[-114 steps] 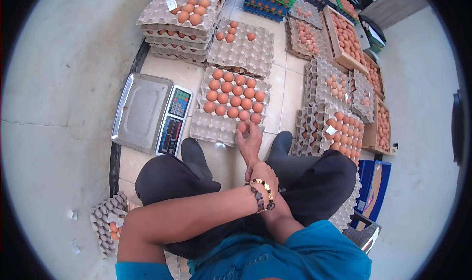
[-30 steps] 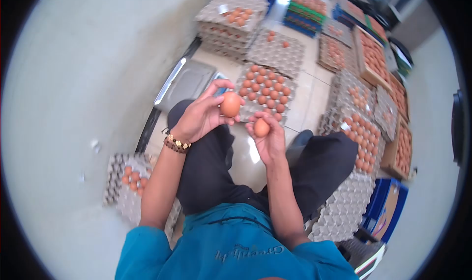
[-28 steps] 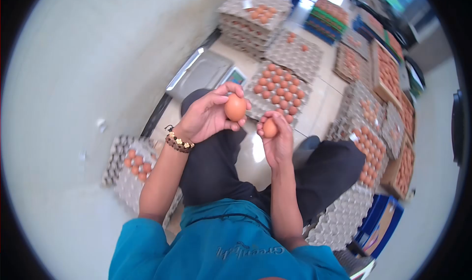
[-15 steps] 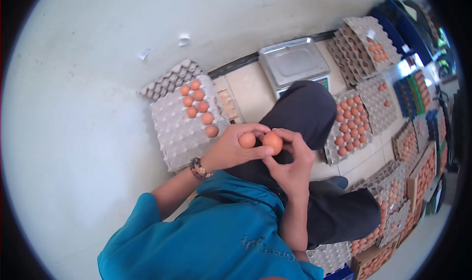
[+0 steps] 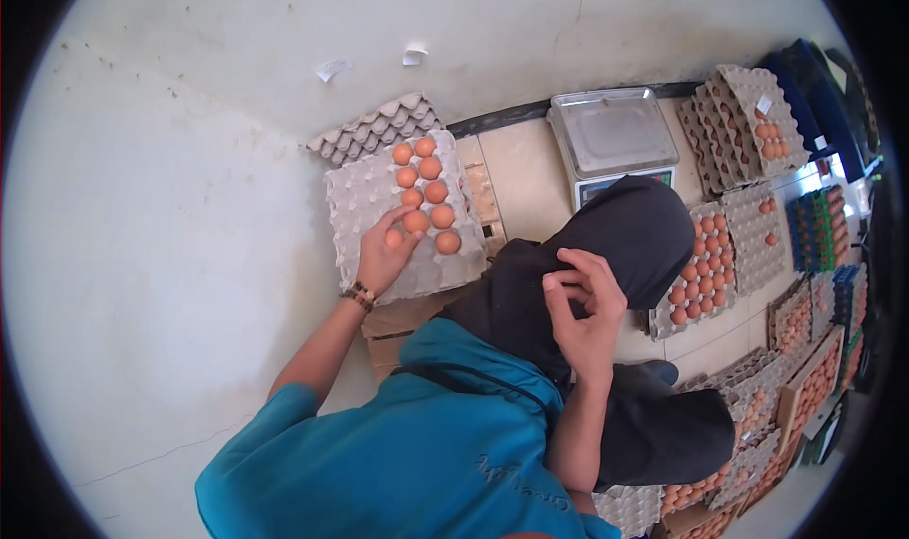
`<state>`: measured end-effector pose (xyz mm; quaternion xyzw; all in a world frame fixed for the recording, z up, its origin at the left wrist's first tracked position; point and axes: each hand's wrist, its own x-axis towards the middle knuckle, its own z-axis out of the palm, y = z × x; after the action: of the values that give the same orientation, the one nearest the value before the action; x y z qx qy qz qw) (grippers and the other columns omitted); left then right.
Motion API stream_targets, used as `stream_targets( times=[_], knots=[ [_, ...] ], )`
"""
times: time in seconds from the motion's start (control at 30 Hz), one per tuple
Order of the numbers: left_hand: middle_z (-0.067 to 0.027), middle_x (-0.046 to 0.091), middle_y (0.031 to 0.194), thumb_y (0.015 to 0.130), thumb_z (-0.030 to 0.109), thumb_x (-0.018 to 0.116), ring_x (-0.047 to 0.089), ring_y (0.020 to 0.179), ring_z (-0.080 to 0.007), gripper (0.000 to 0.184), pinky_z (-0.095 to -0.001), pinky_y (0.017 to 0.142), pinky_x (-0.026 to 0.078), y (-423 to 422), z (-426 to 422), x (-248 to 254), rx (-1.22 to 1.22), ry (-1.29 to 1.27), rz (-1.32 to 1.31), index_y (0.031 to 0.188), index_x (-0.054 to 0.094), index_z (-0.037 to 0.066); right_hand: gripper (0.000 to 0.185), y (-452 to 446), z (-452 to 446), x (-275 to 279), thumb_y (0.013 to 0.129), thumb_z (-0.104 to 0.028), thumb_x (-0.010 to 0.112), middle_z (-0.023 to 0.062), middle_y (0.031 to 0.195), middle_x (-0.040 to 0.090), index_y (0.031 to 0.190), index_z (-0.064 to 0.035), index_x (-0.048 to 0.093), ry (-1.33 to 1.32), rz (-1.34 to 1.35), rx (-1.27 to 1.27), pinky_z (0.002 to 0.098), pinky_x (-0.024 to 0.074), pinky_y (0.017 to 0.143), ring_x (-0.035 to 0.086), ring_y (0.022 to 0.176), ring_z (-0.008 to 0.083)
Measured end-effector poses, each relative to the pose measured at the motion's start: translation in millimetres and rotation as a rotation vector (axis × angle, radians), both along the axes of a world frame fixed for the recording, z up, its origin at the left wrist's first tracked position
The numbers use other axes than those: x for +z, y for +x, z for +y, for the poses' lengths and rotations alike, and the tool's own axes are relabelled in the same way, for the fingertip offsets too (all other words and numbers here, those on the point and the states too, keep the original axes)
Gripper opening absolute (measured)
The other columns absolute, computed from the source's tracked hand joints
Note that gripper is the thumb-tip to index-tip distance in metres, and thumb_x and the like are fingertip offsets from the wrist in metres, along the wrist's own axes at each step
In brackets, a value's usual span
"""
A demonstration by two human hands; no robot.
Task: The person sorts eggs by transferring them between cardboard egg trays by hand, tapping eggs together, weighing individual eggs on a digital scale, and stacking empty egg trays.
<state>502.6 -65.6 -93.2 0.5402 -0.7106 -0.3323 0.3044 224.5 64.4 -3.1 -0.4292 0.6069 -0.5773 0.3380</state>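
My left hand is over the grey egg tray on the left. Its thumb and fingers close around a brown egg at one of the tray's cups, and a second egg is tucked in the palm. Whether the fingertip egg rests fully in its cup, I cannot tell. Several brown eggs sit in two rows beside it. My right hand hovers above my lap near the knee, fingers loosely curled and thumb apart, holding nothing.
A stack of bare trays leans against the wall. Ahead stands a scale with a metal pan. To the right are a partly filled tray, stacked trays, a blue-green crate stack and boxes of eggs.
My left hand has moved from beside my right hand to the tray, carrying two eggs. My right hand has let go of its egg and stayed over my lap. The view has shifted slightly.
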Motion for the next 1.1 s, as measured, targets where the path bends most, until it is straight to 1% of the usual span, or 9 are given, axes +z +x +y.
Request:
stream_targets(
  times=[0.1, 0.2, 0.43, 0.5, 0.67, 0.73, 0.9, 0.97, 1.1],
  knots=[
    [-0.0141, 0.07, 0.117, 0.085, 0.013, 0.074, 0.068, 0.107, -0.0208, 0.033, -0.0332, 0.09, 0.051, 3, -9, -15, -0.017, 0.023, -0.212, 0.115, 0.065, 0.004, 0.028, -1, 1, -2, 0.085, 0.006, 0.069, 0.0141, 0.108, 0.064, 0.112, 0.0054, 0.066, 0.006, -0.001, 0.003, 0.0253, 0.0577, 0.069, 0.07, 0.083, 0.0168],
    [-0.0149, 0.07, 0.114, 0.085, 0.012, 0.073, 0.068, 0.104, -0.0194, 0.029, -0.0338, 0.088, 0.053, 3, -8, -22, -0.06, -0.185, -0.351, 0.111, 0.066, 0.002, 0.026, -3, 4, -6, 0.086, 0.006, 0.068, 0.0135, 0.107, 0.065, 0.112, 0.0058, 0.065, 0.002, -0.031, -0.018, 0.0255, 0.0577, 0.069, 0.07, 0.083, 0.0165],
    [-0.0153, 0.059, 0.124, 0.094, 0.01, 0.061, 0.061, 0.11, -0.0204, 0.042, -0.0359, 0.093, 0.05, 20, 13, -41, 0.131, 0.58, 0.791, 0.132, 0.047, 0.001, 0.017, -24, 16, -9, 0.097, 0.0, 0.057, 0.015, 0.099, 0.067, 0.111, 0.0058, 0.064, -0.16, -0.262, -0.239, 0.0289, 0.0584, 0.067, 0.069, 0.079, 0.019],
    [-0.0147, 0.057, 0.125, 0.095, 0.009, 0.058, 0.059, 0.11, -0.0215, 0.046, -0.0361, 0.095, 0.048, 1, 20, -26, 0.167, 0.6, 0.748, 0.137, 0.041, 0.002, 0.019, -46, 23, -18, 0.101, -0.007, 0.052, 0.0159, 0.094, 0.068, 0.11, 0.0065, 0.063, -0.198, -0.257, -0.379, 0.0294, 0.0581, 0.066, 0.068, 0.076, 0.0192],
    [-0.0155, 0.059, 0.124, 0.092, 0.009, 0.063, 0.057, 0.112, -0.0286, 0.041, -0.0398, 0.097, 0.046, -4, 36, -28, -0.059, -0.074, -0.032, 0.131, 0.051, 0.002, 0.02, -111, 50, -39, 0.102, -0.012, 0.053, 0.0134, 0.091, 0.067, 0.105, 0.0049, 0.063, -0.37, -0.451, -0.728, 0.0284, 0.0516, 0.069, 0.065, 0.077, 0.0186],
    [-0.0167, 0.06, 0.126, 0.09, 0.009, 0.066, 0.055, 0.117, -0.0328, 0.04, -0.0425, 0.101, 0.043, 0, 43, -33, -0.072, -0.176, -0.222, 0.128, 0.056, 0.002, 0.016, -134, 54, -37, 0.098, -0.012, 0.059, 0.0118, 0.088, 0.066, 0.102, 0.0027, 0.064, -0.315, -0.482, -0.918, 0.0294, 0.0511, 0.068, 0.063, 0.073, 0.0178],
    [-0.018, 0.056, 0.121, 0.09, 0.009, 0.066, 0.055, 0.116, -0.035, 0.03, -0.0439, 0.101, 0.044, 8, 43, -53, -0.157, -0.229, -0.252, 0.119, 0.065, 0.001, 0.018, -195, 53, -92, 0.086, -0.001, 0.068, 0.0057, 0.084, 0.065, 0.103, -0.0015, 0.063, -0.432, -0.562, -1.246, 0.0228, 0.0493, 0.055, 0.062, 0.066, 0.0111],
    [-0.0179, 0.053, 0.122, 0.092, 0.009, 0.063, 0.054, 0.116, -0.0346, 0.029, -0.0441, 0.1, 0.043, 10, 39, -45, -0.196, -0.25, -0.341, 0.119, 0.065, 0.0, 0.023, -225, 45, -134, 0.084, 0.0, 0.07, 0.0082, 0.096, 0.065, 0.105, 0.0009, 0.06, -0.343, -0.431, -1.448, 0.0234, 0.0512, 0.056, 0.063, 0.068, 0.0116],
    [-0.0202, 0.05, 0.126, 0.096, 0.007, 0.058, 0.052, 0.118, -0.0346, 0.031, -0.0434, 0.101, 0.043, -26, 35, -5, -0.294, -0.193, -0.29, 0.125, 0.061, -0.003, 0.012, -299, 58, -195, 0.091, -0.007, 0.065, 0.009, 0.079, 0.062, 0.097, 0.0018, 0.059, 0.004, -0.721, -1.452, 0.0243, 0.0476, 0.05, 0.061, 0.064, 0.0136]
  ],
)
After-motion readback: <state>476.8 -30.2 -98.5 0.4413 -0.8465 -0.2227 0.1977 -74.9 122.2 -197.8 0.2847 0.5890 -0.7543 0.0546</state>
